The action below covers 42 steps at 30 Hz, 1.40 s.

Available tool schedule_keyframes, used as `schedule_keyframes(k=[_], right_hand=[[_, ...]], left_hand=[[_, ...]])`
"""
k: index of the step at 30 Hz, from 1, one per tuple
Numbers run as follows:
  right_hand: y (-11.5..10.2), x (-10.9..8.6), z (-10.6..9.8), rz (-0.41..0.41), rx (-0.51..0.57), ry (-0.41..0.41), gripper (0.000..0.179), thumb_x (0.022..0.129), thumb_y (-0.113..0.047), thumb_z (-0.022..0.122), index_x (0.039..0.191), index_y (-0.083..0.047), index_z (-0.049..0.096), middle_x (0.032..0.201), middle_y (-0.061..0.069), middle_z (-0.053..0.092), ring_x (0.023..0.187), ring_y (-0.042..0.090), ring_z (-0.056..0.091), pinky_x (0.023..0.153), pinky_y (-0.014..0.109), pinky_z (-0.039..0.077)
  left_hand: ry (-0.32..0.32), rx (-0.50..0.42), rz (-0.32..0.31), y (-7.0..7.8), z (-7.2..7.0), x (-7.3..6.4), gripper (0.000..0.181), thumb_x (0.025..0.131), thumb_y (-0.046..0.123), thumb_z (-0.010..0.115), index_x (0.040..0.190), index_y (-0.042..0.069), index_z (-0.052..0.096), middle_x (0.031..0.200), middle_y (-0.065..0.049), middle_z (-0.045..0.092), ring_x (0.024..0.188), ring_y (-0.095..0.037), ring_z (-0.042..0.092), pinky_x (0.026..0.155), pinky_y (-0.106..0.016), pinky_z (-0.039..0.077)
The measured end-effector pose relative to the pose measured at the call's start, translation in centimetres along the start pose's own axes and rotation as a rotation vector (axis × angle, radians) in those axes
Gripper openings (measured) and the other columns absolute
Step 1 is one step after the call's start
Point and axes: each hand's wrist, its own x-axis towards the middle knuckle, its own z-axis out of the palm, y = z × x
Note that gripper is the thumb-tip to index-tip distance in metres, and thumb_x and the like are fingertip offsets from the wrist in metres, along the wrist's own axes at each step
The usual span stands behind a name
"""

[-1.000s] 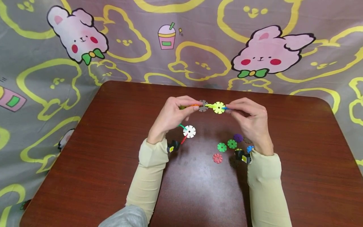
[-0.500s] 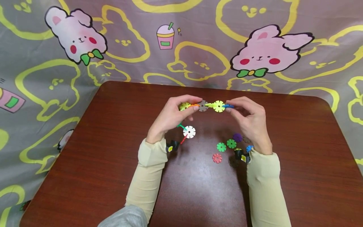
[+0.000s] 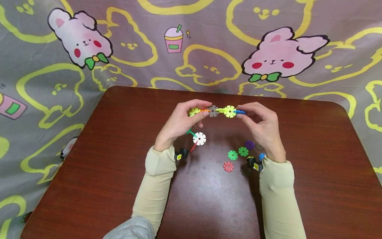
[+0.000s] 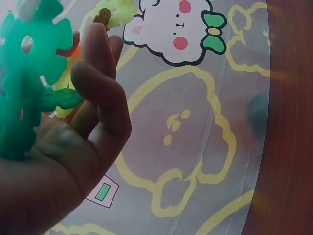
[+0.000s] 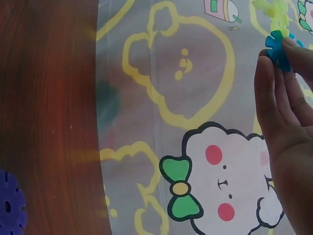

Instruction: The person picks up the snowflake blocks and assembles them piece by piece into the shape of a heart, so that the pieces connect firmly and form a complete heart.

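Note:
A chain of slotted interlocking discs spans between both hands above the table. My left hand (image 3: 183,116) grips it near the orange disc (image 3: 204,110) and grey disc (image 3: 213,111), thumb below and index finger above. Yellow discs continue right, one (image 3: 230,111) facing the camera. At the chain's right end my right hand (image 3: 262,127) pinches a blue disc (image 5: 278,50) between thumb and fingers, joined to a yellow one (image 5: 279,22). Green discs (image 4: 29,93) loom close in the left wrist view. Below the left hand show a white disc (image 3: 199,138) and a red disc (image 3: 193,146) edge-on.
Loose discs lie on the brown table (image 3: 113,149) by the right wrist: two green, one of them (image 3: 232,155), a red one (image 3: 228,166), a purple one (image 3: 249,145), a blue one (image 3: 262,156) and others. A cartoon-printed cloth (image 3: 209,66) hangs behind the table.
The blue disc in my right hand has turned and shows more than a second ago. The yellow disc at the left hand has come into sight. Both hands stay nearly in place.

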Motion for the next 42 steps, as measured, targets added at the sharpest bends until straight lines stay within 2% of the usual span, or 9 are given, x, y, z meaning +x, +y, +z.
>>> schedule_keyframes(k=[4, 9, 13, 18, 22, 25, 29, 36, 42], right_hand=[[0.1, 0.0, 0.1, 0.005, 0.007, -0.002, 0.031, 0.078, 0.006, 0.075, 0.107, -0.005, 0.073, 0.097, -0.001, 0.07, 0.08, 0.006, 0.062, 0.068, 0.013, 0.052], [0.4, 0.0, 0.1, 0.016, 0.014, -0.002, 0.034, 0.077, 0.009, 0.074, 0.108, -0.003, 0.072, 0.098, -0.005, 0.069, 0.082, 0.005, 0.064, 0.069, 0.013, 0.053], [0.7, -0.1, -0.2, 0.044, 0.013, 0.002, 0.034, 0.078, 0.006, 0.075, 0.111, -0.003, 0.071, 0.1, -0.006, 0.069, 0.086, 0.005, 0.066, 0.071, 0.014, 0.053], [1.8, -0.3, -1.1, 0.132, -0.028, 0.034, 0.031, 0.084, -0.003, 0.073, 0.114, -0.004, 0.069, 0.1, -0.015, 0.069, 0.089, 0.003, 0.064, 0.074, 0.014, 0.05], [2.8, -0.6, -2.3, 0.23, -0.07, 0.043, 0.029, 0.089, -0.011, 0.069, 0.118, -0.005, 0.067, 0.1, -0.021, 0.066, 0.09, 0.001, 0.061, 0.074, 0.013, 0.048], [3.5, -0.9, -3.3, 0.29, -0.12, 0.003, 0.03, 0.091, -0.016, 0.067, 0.12, -0.007, 0.066, 0.101, -0.021, 0.064, 0.09, 0.001, 0.059, 0.075, 0.011, 0.047], [4.4, -1.3, -4.0, 0.383, -0.176, -0.167, 0.032, 0.092, -0.025, 0.067, 0.12, -0.011, 0.065, 0.103, -0.011, 0.065, 0.092, 0.004, 0.059, 0.078, 0.012, 0.047], [5.7, -1.7, -3.2, 0.479, -0.192, -0.651, 0.041, 0.084, -0.035, 0.074, 0.118, -0.012, 0.065, 0.111, 0.006, 0.067, 0.095, 0.019, 0.058, 0.078, 0.024, 0.052], [5.3, -1.7, -1.3, 0.566, -0.126, -0.864, 0.039, 0.079, -0.024, 0.08, 0.112, -0.009, 0.066, 0.108, 0.01, 0.066, 0.092, 0.022, 0.056, 0.073, 0.03, 0.05]], left_hand=[[0.004, -0.002, 0.002, 0.0, 0.0, 0.0, 0.028, 0.092, 0.015, 0.066, 0.12, 0.015, 0.067, 0.097, -0.007, 0.069, 0.061, -0.025, 0.065, 0.048, -0.025, 0.044], [0.01, 0.002, 0.009, -0.1, 0.0, 0.0, 0.028, 0.092, 0.016, 0.066, 0.12, 0.015, 0.067, 0.1, -0.007, 0.069, 0.066, -0.037, 0.065, 0.047, -0.024, 0.042], [0.024, 0.006, 0.012, -0.2, -0.2, 0.0, 0.028, 0.092, 0.016, 0.066, 0.12, 0.014, 0.067, 0.101, -0.006, 0.068, 0.064, -0.033, 0.065, 0.049, -0.024, 0.042], [0.053, -0.009, 0.017, -0.4, -0.4, -0.1, 0.029, 0.092, 0.014, 0.066, 0.12, 0.012, 0.066, 0.102, -0.007, 0.068, 0.06, -0.024, 0.064, 0.052, -0.028, 0.047], [0.073, -0.024, 0.015, -0.5, -0.6, 0.0, 0.029, 0.091, 0.014, 0.066, 0.12, 0.011, 0.067, 0.102, -0.008, 0.067, 0.061, -0.029, 0.064, 0.051, -0.035, 0.05], [0.085, -0.029, 0.016, -0.5, -0.7, 0.0, 0.029, 0.091, 0.014, 0.066, 0.12, 0.011, 0.067, 0.104, -0.007, 0.067, 0.063, -0.036, 0.063, 0.051, -0.036, 0.05], [0.097, -0.037, 0.014, -0.5, -0.8, 0.0, 0.029, 0.091, 0.013, 0.066, 0.121, 0.011, 0.066, 0.105, -0.008, 0.067, 0.064, -0.039, 0.063, 0.057, -0.033, 0.053], [0.143, -0.066, -0.028, -0.5, -0.8, 0.0, 0.029, 0.092, 0.012, 0.066, 0.12, 0.01, 0.066, 0.108, -0.009, 0.067, 0.056, -0.021, 0.061, 0.056, -0.028, 0.053], [0.192, -0.083, -0.042, -0.4, -0.7, 0.1, 0.028, 0.092, 0.013, 0.065, 0.12, 0.01, 0.066, 0.104, -0.01, 0.067, 0.052, -0.015, 0.06, 0.053, -0.027, 0.052]])
